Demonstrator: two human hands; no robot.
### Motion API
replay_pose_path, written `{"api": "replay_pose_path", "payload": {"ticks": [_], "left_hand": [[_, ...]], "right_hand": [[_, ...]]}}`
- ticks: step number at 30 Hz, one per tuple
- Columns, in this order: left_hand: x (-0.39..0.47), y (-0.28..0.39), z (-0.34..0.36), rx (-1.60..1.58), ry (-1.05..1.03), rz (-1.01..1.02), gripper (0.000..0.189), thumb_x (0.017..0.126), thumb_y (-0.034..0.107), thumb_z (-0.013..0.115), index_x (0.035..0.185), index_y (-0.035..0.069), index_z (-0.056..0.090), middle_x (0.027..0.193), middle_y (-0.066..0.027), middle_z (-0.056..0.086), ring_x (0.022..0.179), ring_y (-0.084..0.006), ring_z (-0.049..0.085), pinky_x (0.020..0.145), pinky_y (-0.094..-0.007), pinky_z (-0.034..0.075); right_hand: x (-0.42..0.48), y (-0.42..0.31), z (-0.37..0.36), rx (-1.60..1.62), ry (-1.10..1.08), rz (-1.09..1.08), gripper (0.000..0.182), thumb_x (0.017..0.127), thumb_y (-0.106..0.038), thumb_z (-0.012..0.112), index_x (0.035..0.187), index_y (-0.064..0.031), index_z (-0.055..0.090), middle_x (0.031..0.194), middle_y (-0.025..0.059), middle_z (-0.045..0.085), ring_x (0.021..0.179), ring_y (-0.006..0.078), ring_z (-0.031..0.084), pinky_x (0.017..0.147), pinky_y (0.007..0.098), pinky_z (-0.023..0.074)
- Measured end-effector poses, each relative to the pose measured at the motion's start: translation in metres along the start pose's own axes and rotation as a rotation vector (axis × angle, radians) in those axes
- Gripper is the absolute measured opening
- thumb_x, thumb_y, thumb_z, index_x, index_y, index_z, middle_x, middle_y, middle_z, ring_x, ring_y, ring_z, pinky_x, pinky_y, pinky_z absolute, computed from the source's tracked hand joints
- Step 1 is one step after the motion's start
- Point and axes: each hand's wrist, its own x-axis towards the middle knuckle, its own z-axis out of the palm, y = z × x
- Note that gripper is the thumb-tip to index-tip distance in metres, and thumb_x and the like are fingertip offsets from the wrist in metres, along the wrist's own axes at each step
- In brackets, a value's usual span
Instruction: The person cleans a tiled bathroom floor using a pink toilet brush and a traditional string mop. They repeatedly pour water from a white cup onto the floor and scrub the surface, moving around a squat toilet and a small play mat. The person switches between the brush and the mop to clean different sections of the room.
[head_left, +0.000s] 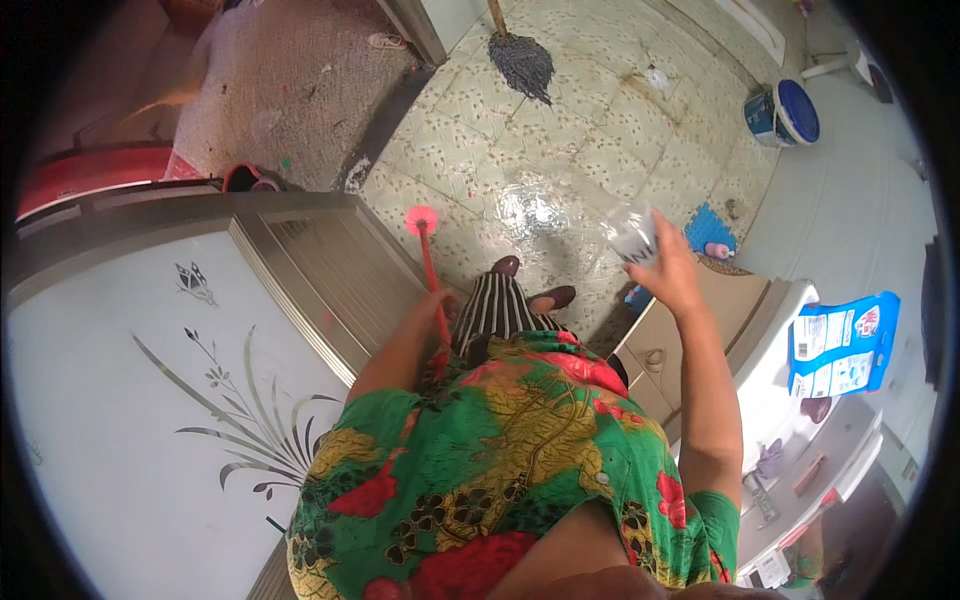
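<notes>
My left hand (441, 306) is closed around the red handle of a long brush (430, 259), held down at my left side beside the striped trousers. The brush's round pink head (421, 220) points away from me, above the tiled floor. Out in front and to the right, my right hand (670, 264) grips a clear plastic container or wrapper (630, 231) with dark lettering. Its far end is blurred, so its exact kind cannot be told. Below that hand stands a cream vanity cabinet (660, 341).
A grey mop head (521, 66) rests on the patterned floor (570, 142) ahead. A lidded bucket (772, 116) and a blue mat (709, 229) are along the right wall. On the washbasin sits a blue packet (844, 345). A frosted glass door (150, 360) flanks me on the left.
</notes>
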Motion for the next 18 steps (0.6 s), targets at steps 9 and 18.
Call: {"api": "replay_pose_path", "payload": {"ticks": [9,18], "left_hand": [[0.011,-0.008,-0.016,-0.116,0.005,-0.037,0.026,0.076,0.034,0.065,0.078,0.009,0.058,0.065,-0.0041,0.055,0.057,-0.0197,0.054,0.051,-0.0328,0.043],[0.022,-0.004,-0.023,-0.115,-0.034,0.003,0.025,0.076,0.032,0.065,0.079,0.008,0.059,0.065,-0.0034,0.055,0.056,-0.0188,0.054,0.052,-0.0321,0.045]], "right_hand": [[0.071,-0.026,0.039,-0.07,-0.145,0.026,0.086,0.058,-0.024,0.072,0.132,-0.0111,0.032,0.107,0.0196,0.051,0.099,0.0354,0.052,0.084,0.0389,0.0441],[0.082,-0.02,0.013,-0.84,-0.529,0.136,0.086,0.059,-0.026,0.075,0.132,-0.0139,0.032,0.109,0.0154,0.052,0.102,0.0312,0.054,0.083,0.0406,0.0458]]}}
